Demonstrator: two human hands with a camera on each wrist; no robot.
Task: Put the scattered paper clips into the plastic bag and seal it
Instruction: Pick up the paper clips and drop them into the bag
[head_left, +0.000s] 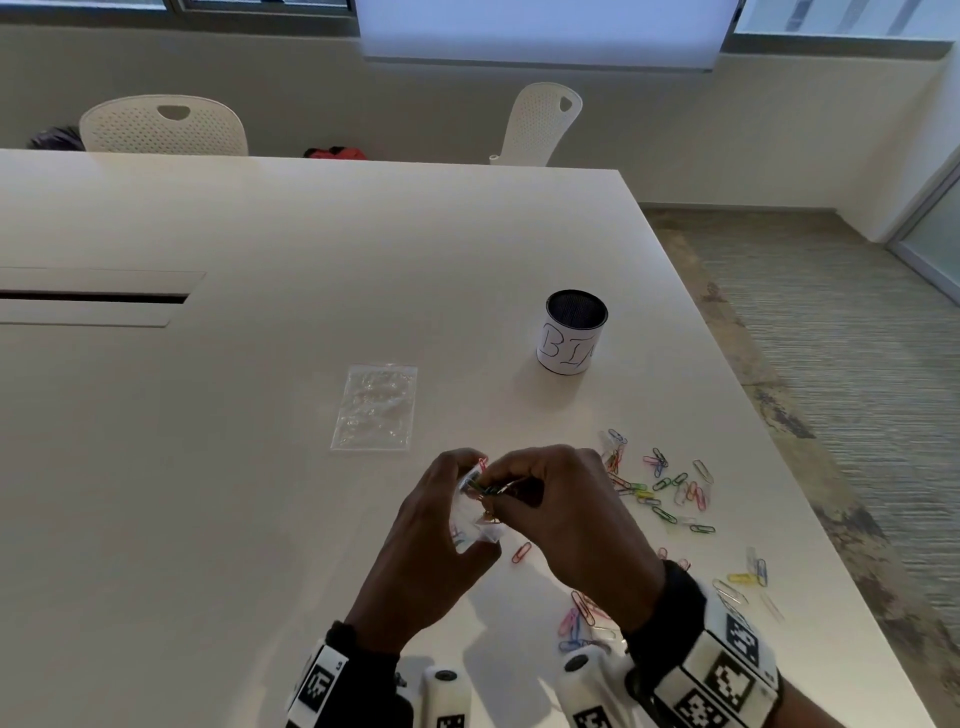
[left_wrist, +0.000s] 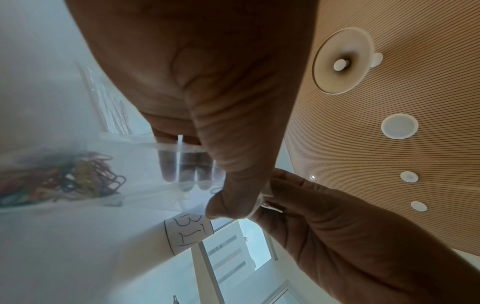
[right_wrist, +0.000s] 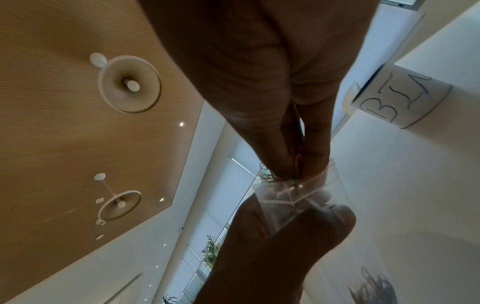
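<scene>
Both hands, left gripping plastic bag, right pinching paper clips (can reads "BIN").

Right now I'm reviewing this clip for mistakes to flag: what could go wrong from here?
1. The right hand is pushing clips into the small bag that the left hand holds above the table; some could miss the narrow mouth and drop.
2. Many paper clips lie near the table edge; a sweep could knock them to the floor.
</scene>
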